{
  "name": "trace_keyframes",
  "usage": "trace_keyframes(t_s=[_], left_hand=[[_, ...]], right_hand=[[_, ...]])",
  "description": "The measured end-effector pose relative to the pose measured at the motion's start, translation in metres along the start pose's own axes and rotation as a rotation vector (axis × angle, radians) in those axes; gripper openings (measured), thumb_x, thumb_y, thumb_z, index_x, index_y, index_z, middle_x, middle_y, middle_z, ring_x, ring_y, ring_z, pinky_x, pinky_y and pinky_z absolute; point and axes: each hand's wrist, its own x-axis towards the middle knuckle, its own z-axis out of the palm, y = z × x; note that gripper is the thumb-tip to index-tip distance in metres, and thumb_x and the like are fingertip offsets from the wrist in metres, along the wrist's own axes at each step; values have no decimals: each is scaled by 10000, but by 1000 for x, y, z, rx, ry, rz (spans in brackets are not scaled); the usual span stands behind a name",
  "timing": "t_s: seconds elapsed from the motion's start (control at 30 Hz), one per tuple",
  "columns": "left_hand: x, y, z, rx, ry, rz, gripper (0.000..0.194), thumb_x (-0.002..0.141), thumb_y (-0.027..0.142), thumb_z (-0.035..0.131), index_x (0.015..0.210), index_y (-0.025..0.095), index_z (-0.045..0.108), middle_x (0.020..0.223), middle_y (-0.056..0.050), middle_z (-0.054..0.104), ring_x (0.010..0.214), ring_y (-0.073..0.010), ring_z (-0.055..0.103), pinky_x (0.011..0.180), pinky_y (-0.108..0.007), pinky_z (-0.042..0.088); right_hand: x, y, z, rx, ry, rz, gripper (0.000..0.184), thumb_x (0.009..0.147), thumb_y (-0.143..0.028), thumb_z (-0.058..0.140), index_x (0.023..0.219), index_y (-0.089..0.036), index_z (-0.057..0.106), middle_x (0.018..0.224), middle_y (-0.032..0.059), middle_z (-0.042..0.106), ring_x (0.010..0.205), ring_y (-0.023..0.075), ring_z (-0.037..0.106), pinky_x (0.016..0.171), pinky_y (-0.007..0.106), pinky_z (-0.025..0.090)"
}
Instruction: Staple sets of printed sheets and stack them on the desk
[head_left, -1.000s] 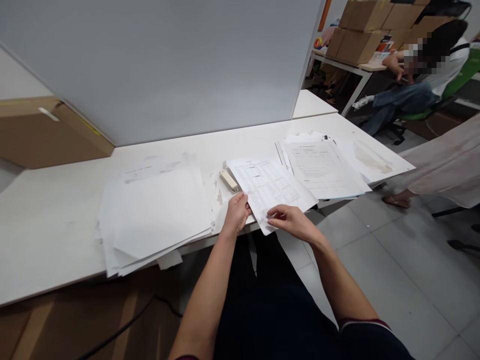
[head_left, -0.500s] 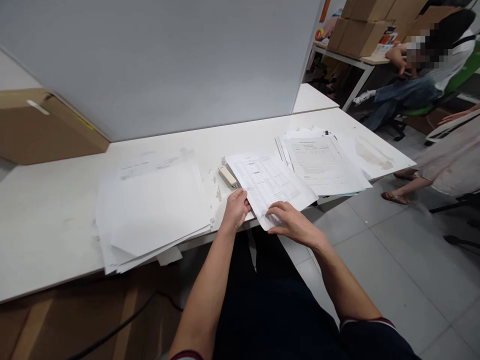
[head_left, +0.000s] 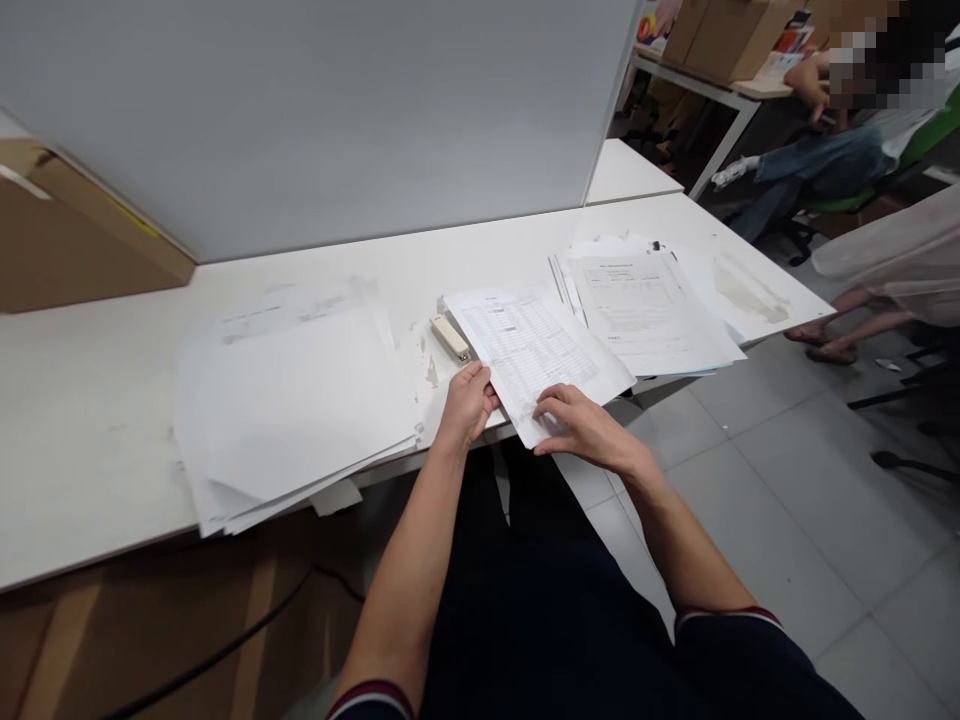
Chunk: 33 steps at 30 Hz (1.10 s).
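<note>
A printed sheet [head_left: 517, 345] with a dense table lies at a slant over the table's front edge; whether more sheets lie under it, I cannot tell. My left hand [head_left: 469, 400] is closed on its left edge, near the lower corner, thumb on top. My right hand [head_left: 581, 425] is over the sheet's lower part, fingertips bent onto the paper and the thumb apart from them at the bottom edge. A cream stapler [head_left: 450, 338] rests on the table just left of the sheet, beyond my left hand.
Large white papers [head_left: 300, 410] are stacked on the left, overhanging the front edge. Another pile of printed papers [head_left: 637, 310] with a black binder clip [head_left: 657, 246] lies right. A grey partition [head_left: 375, 120] stands behind, with a cardboard box [head_left: 82, 235] at left. People are at the right.
The view has tilted down slightly, so the table appears higher. My hands keep nearly the same pose on the sheet. At right, a standing person's legs and pale clothing have shifted.
</note>
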Motion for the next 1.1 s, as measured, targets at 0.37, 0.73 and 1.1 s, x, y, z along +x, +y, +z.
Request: trace_keyframes(t_s=[0.37, 0.73, 1.1], left_hand=[[0, 1, 0, 17, 8, -11, 139, 756, 179, 601, 878, 118, 629, 823, -82, 712, 746, -153, 675, 799, -331, 535], [-1, 1, -3, 11, -31, -28, 382, 801, 459, 593, 987, 125, 607, 869, -109, 710, 790, -187, 681, 783, -357, 544], [2, -7, 1, 144, -16, 64, 368, 609, 277, 752, 922, 140, 614, 806, -48, 711, 717, -151, 662, 713, -292, 534]], right_hand=[[-1, 5, -1, 54, 4, -11, 297, 760, -390, 689, 997, -231, 607, 1137, 87, 534, 1055, 238, 506, 843, 372, 466], [-5, -3, 20, 3, 462, 55, 188, 928, -240, 392, 946, -187, 572, 908, 76, 635, 818, 182, 597, 717, 313, 474], [0, -1, 40, -162, 569, -5, 205, 891, -193, 429, 1054, -165, 552, 943, 97, 660, 862, 219, 599, 746, 334, 496]])
